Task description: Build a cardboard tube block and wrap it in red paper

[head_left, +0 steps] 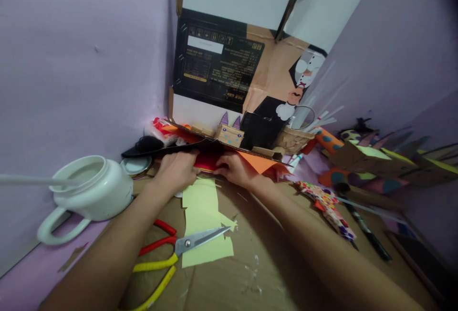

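My left hand (176, 170) and my right hand (236, 169) reach forward under the edge of a flat cardboard flap (214, 140). Both have curled fingers on a stack of coloured paper, red (207, 160) in the middle and orange (261, 162) to the right. The fingertips are partly hidden by the sheets. Just below the hands lies a pale yellow-green cut sheet (202, 215) on a brown cardboard work surface (250, 263). Scissors (179, 246) with red and yellow handles rest on that sheet, blades pointing right.
A white lidless jug (89, 191) stands at the left. A printed cardboard box (229, 63) leans on the back wall. A small cardboard figure with purple ears (229, 133), a wicker basket (295, 139), patterned paper scraps (327, 203) and painted cardboard shapes (372, 160) crowd the right.
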{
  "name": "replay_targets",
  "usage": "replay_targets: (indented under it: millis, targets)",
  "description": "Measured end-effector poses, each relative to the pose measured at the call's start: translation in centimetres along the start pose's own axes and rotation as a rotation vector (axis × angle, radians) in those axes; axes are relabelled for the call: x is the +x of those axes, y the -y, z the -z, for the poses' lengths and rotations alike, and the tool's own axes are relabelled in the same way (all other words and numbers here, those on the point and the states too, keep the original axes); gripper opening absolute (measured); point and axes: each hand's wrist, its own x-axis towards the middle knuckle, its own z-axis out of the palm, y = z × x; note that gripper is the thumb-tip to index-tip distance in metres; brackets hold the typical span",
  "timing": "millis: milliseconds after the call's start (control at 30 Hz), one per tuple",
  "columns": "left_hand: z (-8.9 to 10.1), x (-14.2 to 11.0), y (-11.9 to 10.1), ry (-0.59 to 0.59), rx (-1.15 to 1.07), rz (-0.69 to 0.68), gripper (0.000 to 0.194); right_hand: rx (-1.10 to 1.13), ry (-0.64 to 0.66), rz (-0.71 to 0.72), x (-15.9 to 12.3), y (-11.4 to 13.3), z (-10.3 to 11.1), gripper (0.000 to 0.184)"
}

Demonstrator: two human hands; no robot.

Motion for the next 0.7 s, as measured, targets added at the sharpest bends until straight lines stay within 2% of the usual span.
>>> replay_targets:
  millis: [367,500,700]
  targets:
    - [0.2,0.1,0.1,0.005,0.001,-0.008,0.043,-0.019,0.004,-0.049,0.3,0.8,1.2,0.005]
    - [0.0,0.1,0.2,-0.011,0.005,-0.005,0.042,-0.064,0.017,-0.013,0.3,0.7,1.0,0.004]
    - [-0.2,0.1,0.1,-0.038,0.006,-0.01,0.039,-0.244,0.037,0.095,-0.1,1.0,0.0,0.014]
